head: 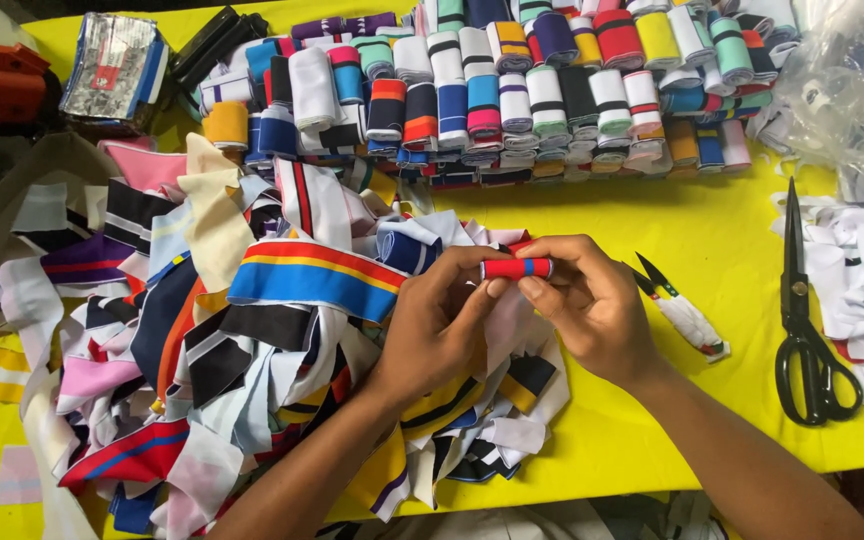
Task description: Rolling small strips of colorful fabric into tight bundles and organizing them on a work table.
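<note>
- Here, a small red roll of ribbed fabric with a blue stripe [517, 268] is held above the yellow table [712, 250], just over the loose heap of striped strips [252, 340].
- It is pinched at its left end by the fingers of the left hand [442, 320], and its right end is closed on by the right hand [587, 300].
- The roll is judged light, soft and springy; it would likely unwind if released.
- A grip across the wound middle, pressing on the free edge, is judged safest.
- Small snips [677, 305] and black scissors [807, 320] lie to the right, untouched.
</note>
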